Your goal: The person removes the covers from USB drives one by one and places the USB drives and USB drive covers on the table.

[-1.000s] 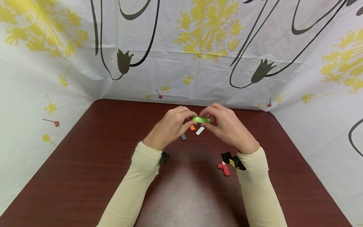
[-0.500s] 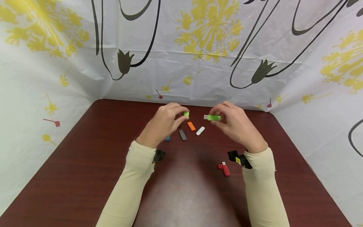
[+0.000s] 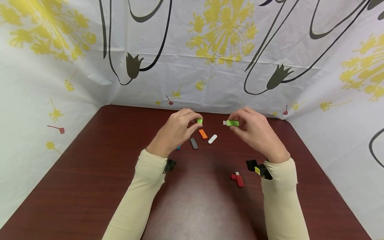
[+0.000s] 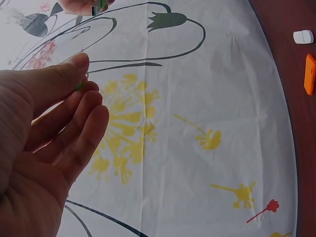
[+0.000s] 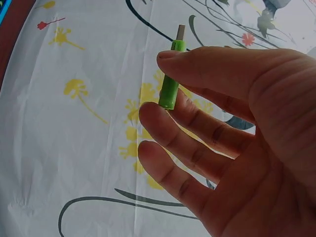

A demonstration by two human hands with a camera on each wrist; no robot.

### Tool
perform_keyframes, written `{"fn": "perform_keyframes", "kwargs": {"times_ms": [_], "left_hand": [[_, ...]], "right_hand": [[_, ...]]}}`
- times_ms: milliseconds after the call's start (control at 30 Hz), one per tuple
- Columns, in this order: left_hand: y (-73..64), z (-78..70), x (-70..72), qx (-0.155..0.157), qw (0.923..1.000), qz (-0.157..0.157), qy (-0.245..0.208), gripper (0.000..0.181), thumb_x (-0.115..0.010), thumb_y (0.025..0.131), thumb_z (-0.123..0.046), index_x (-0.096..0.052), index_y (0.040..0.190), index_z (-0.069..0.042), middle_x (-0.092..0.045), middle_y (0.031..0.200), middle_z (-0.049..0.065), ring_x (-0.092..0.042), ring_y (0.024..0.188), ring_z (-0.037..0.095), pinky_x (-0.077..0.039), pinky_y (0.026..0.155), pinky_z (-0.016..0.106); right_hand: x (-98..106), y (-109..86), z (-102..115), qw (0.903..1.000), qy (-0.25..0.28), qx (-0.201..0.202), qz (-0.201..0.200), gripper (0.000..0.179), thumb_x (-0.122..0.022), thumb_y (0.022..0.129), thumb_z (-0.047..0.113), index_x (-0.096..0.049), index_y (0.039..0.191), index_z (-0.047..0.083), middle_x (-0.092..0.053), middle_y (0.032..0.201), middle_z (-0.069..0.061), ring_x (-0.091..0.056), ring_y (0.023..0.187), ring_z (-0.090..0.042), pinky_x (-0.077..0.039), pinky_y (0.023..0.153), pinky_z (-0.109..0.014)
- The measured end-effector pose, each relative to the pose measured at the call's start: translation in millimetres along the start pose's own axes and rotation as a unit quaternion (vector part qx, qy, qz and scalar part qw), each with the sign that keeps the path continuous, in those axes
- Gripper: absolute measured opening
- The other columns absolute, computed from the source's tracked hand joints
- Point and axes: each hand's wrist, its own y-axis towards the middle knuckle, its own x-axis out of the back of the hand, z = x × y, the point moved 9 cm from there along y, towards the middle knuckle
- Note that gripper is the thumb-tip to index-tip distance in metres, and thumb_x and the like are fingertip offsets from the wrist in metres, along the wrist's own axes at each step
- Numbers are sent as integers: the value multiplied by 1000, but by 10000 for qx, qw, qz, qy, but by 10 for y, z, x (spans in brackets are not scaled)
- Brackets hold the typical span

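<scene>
Between thumb and fingers, my right hand [image 3: 253,128] pinches a green USB stick [image 3: 232,123], its metal plug bare and pointing left toward the other hand. The right wrist view shows the stick [image 5: 170,91] upright under the thumb, plug at the top. My left hand [image 3: 180,128] pinches the small green cap [image 3: 200,121], mostly hidden by the fingers in the left wrist view. A gap separates cap and stick, both held up over the far part of the table.
On the dark red table [image 3: 90,160] lie an orange USB stick [image 3: 203,134], a white one [image 3: 212,139], a grey one [image 3: 193,143] and a partly hidden blue thing [image 3: 178,147]. An uncapped red USB stick [image 3: 239,180] lies nearer, its cap [image 3: 233,177] beside it. A patterned curtain [image 3: 192,66] surrounds the back.
The green cap has come off the USB stick, baring its plug. My right hand has moved right with the stick; my left hand went left with the cap, then slightly back right.
</scene>
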Motion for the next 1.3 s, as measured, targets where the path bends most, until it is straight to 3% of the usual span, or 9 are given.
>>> {"fn": "perform_keyframes", "kwargs": {"times_ms": [367, 533, 667, 833, 967, 1300], "left_hand": [[-11, -4, 18, 11, 10000, -49, 10, 23, -84, 95, -11, -78, 115, 0, -76, 107, 11, -69, 92, 22, -61, 82, 30], [-15, 15, 4, 93, 10000, -16, -32, 23, -83, 96, -11, -78, 115, 0, -76, 107, 11, -69, 91, 21, -61, 81, 29], [-11, 18, -1, 104, 9999, -3, -33, 22, -83, 96, -12, -78, 115, -1, -76, 107, 10, -69, 91, 21, -61, 81, 29], [-6, 30, -3, 136, 9999, -8, -52, 21, -83, 96, -11, -78, 114, -1, -76, 106, 10, -69, 91, 21, -61, 81, 29], [-3, 29, -8, 188, 9998, 18, -78, 21, -83, 96, -11, -79, 114, -1, -76, 107, 10, -69, 92, 21, -61, 82, 29], [6, 36, -21, 293, 9994, 94, -136, 19, -82, 97, -12, -79, 113, -2, -76, 105, 9, -70, 91, 20, -61, 83, 30]], "right_hand": [[-4, -113, -158, 9993, 11, -286, 257, 19, -80, 96, 7, -73, 113, 12, -70, 105, -5, -68, 89, -19, -54, 79, -42], [-68, -162, -268, 9970, 71, -571, 526, 21, -78, 98, 8, -67, 115, 9, -72, 100, -5, -69, 89, -20, -55, 78, -42], [-177, -188, -292, 9944, 48, -624, 851, 16, -77, 98, 11, -62, 105, 11, -69, 90, -2, -65, 82, -18, -53, 74, -37], [-372, -198, -212, 9900, -29, -298, 1378, 16, -70, 98, 9, -60, 88, 16, -58, 80, 3, -52, 71, -12, -45, 66, -31], [-602, -222, -168, 9802, 52, -128, 1974, 21, -66, 97, 7, -59, 81, 18, -52, 73, 5, -47, 66, -10, -40, 62, -29], [-1136, -364, -132, 9415, 420, -235, 3335, 34, -65, 93, 1, -53, 66, 17, -38, 61, 10, -34, 55, -5, -31, 55, -23]]}}
